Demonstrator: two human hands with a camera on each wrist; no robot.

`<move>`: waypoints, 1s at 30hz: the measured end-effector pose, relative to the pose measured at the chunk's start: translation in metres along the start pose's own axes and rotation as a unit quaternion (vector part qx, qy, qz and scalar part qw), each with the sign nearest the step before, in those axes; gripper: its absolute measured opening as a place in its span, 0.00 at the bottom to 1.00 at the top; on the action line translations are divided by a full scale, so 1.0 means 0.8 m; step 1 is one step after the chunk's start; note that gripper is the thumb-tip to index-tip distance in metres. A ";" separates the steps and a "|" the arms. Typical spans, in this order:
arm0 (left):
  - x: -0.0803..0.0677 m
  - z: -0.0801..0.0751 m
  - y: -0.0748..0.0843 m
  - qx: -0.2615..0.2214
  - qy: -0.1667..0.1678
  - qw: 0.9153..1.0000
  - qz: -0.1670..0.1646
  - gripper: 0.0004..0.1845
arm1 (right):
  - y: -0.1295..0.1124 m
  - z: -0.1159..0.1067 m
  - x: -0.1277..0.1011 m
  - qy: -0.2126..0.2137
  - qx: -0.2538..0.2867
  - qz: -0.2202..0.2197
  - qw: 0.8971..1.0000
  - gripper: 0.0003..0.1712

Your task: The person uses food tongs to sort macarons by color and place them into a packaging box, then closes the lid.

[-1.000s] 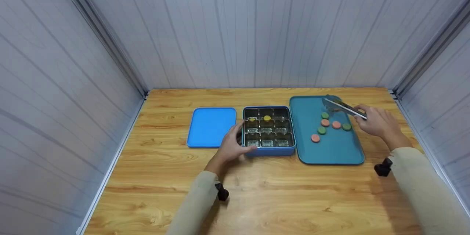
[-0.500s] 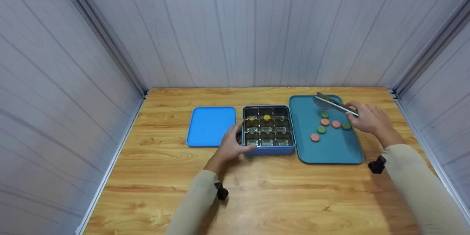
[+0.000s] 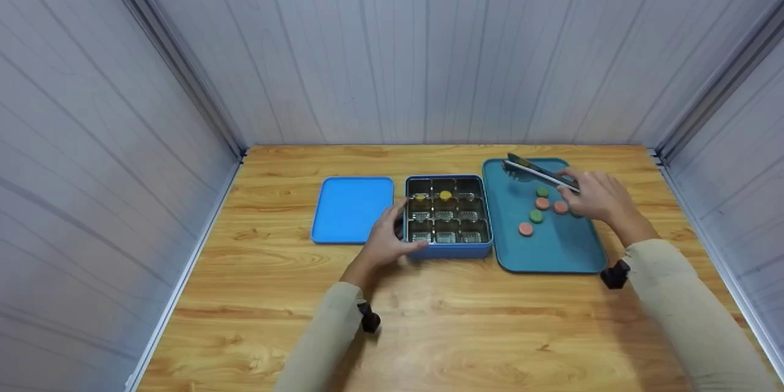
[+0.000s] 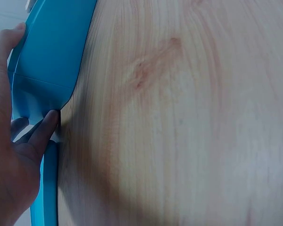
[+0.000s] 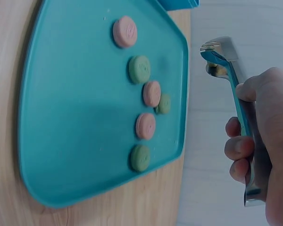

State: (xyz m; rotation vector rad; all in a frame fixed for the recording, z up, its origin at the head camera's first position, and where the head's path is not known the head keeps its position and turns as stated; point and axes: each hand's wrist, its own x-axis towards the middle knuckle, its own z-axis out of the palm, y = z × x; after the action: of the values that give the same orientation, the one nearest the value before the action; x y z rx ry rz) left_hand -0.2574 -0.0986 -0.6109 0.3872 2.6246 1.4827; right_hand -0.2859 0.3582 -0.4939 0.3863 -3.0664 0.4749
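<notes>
Right hand [image 3: 599, 197] gripping shiny metal tongs [image 3: 540, 174], left hand [image 3: 386, 241] spread against square 9-compartment box [image 3: 453, 251]

The person's right hand [image 3: 597, 199] has carried the tongs [image 3: 542, 173] leftward over the tray [image 3: 551, 254], toward its far left corner, so their tips [image 3: 511, 162] now sit nearer the box [image 3: 450, 251], and the hand partly hides the rightmost green cookie [image 5: 140, 158].

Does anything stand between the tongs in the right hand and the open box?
Nothing visible does: the tongs are raised over the tray, right beside the box, which is uncovered, its lid lying on the other side.
</notes>
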 end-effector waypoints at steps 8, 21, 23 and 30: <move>-0.002 0.001 0.001 -0.003 -0.001 1.000 -0.003 0.62 | -0.024 0.005 0.006 0.009 0.001 -0.022 1.000 0.24; -0.003 -0.001 0.002 0.008 -0.001 1.000 0.000 0.62 | -0.060 0.012 0.017 0.025 -0.002 -0.081 0.996 0.23; -0.002 -0.001 0.000 0.001 0.000 1.000 0.003 0.62 | -0.065 0.013 0.019 0.024 -0.004 -0.088 0.996 0.24; 0.002 -0.001 -0.008 0.002 0.008 1.000 0.020 0.63 | -0.078 0.019 0.024 0.018 -0.018 -0.102 0.994 0.24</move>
State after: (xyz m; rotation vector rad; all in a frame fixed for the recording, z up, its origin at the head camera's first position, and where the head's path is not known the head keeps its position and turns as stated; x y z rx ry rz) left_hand -0.2602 -0.1018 -0.6161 0.4334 2.6471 1.4992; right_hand -0.2885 0.2911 -0.4890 0.6721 -2.9524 0.4124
